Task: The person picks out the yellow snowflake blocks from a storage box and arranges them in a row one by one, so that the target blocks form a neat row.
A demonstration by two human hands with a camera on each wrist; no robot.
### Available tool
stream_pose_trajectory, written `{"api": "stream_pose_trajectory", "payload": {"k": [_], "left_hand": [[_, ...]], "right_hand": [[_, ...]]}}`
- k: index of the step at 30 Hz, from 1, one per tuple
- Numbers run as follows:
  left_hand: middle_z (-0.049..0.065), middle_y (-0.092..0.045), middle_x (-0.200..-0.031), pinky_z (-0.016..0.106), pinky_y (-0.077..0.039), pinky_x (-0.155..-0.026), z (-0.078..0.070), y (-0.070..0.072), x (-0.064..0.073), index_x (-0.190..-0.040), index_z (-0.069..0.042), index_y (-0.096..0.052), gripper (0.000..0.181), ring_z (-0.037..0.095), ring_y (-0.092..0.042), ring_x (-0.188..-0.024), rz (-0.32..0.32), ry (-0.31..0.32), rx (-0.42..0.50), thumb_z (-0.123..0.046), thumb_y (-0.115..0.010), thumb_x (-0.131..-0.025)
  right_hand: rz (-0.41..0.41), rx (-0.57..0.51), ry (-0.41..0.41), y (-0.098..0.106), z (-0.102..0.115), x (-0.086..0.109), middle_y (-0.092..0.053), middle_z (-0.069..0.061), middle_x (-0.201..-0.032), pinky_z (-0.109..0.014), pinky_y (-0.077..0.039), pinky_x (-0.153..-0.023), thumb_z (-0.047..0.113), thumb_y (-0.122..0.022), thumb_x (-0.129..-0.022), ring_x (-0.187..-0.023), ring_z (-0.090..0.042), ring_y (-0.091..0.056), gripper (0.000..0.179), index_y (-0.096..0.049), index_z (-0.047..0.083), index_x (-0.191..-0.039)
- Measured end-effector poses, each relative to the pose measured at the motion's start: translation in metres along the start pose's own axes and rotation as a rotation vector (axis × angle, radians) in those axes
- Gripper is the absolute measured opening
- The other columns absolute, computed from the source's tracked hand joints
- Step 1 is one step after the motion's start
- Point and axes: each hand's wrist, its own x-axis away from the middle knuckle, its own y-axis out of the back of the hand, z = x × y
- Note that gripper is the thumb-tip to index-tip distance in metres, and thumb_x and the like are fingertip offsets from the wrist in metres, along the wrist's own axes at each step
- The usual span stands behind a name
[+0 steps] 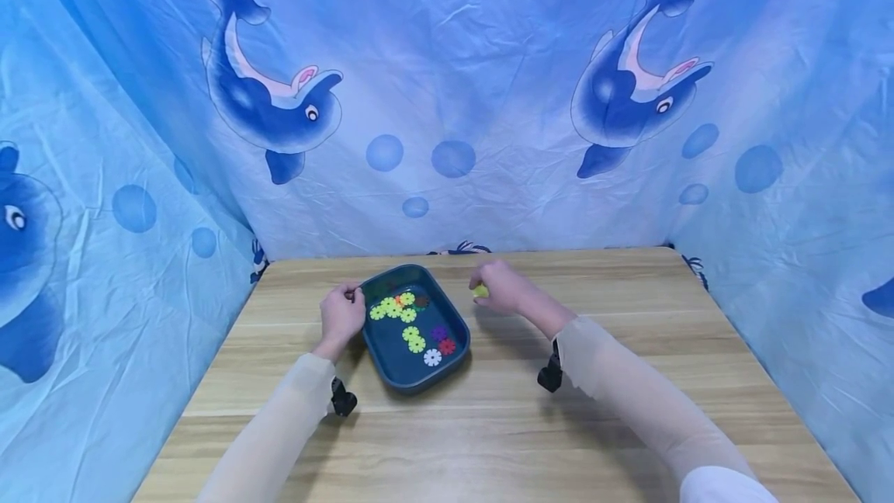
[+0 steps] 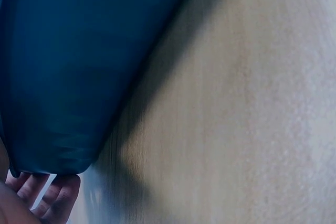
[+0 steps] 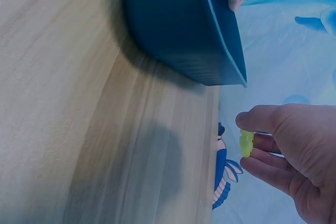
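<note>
A dark blue plastic bin (image 1: 412,383) stands on the table, with several flower-shaped toy discs lying inside. Most of these are yellow-green discs (image 1: 394,307); a white disc (image 1: 432,358), a red disc (image 1: 447,346) and a purple disc (image 1: 438,333) lie toward the near end. At the bin's left rim, my left hand (image 1: 342,314) grips the edge, its curled fingers (image 2: 62,198) showing against the wall in the left wrist view. To the right of the bin, my right hand (image 1: 504,286) pinches a yellow-green disc (image 3: 246,142) between thumb and fingers, above the tabletop.
The wooden table (image 1: 601,402) reaches back to a blue dolphin-print curtain (image 1: 489,45), which also hangs at both sides. A black wrist camera (image 1: 550,373) sits below my right sleeve and another camera (image 1: 343,398) by my left.
</note>
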Motion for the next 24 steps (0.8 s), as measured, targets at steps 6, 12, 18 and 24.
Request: {"api": "stream_pose_trajectory", "payload": {"k": [6,12,18,24], "left_hand": [[0.024,-0.075,-0.115,0.05,-0.059,-0.086,0.002,-0.001,-0.001,-0.127,0.001,-0.073,0.036,0.037,-0.071,-0.097,-0.009,-0.016,-0.006,-0.021,-0.051,-0.109],[0.024,-0.075,-0.114,0.052,-0.059,-0.089,0.003,-0.001,-0.002,-0.126,0.001,-0.073,0.037,0.038,-0.071,-0.099,-0.003,-0.013,-0.002,-0.022,-0.05,-0.109],[0.025,-0.075,-0.116,0.052,-0.058,-0.092,0.001,-0.002,-0.002,-0.127,0.001,-0.072,0.037,0.039,-0.071,-0.103,0.003,-0.002,0.002,-0.023,-0.05,-0.109],[0.025,-0.075,-0.116,0.053,-0.057,-0.094,0.001,-0.001,-0.001,-0.126,0.001,-0.072,0.038,0.04,-0.07,-0.105,0.0,-0.001,0.009,-0.023,-0.049,-0.109]], "right_hand": [[-0.002,0.005,0.009,-0.003,-0.003,0.003,-0.08,-0.014,-0.11,-0.041,-0.064,-0.095,0.008,-0.083,-0.091,-0.106,-0.029,-0.075,0.021,-0.08,0.001,-0.109],[0.005,0.029,0.025,-0.007,-0.007,0.004,-0.08,-0.014,-0.11,-0.041,-0.063,-0.096,0.009,-0.083,-0.091,-0.106,-0.029,-0.076,0.02,-0.08,0.001,-0.108],[0.025,0.001,-0.002,-0.013,-0.009,0.006,-0.08,-0.014,-0.111,-0.041,-0.064,-0.096,0.009,-0.083,-0.091,-0.107,-0.029,-0.076,0.02,-0.08,0.001,-0.11],[0.04,-0.029,-0.005,-0.016,-0.009,0.009,-0.079,-0.015,-0.11,-0.04,-0.064,-0.093,0.006,-0.082,-0.091,-0.105,-0.029,-0.075,0.02,-0.08,0.0,-0.11]]}}
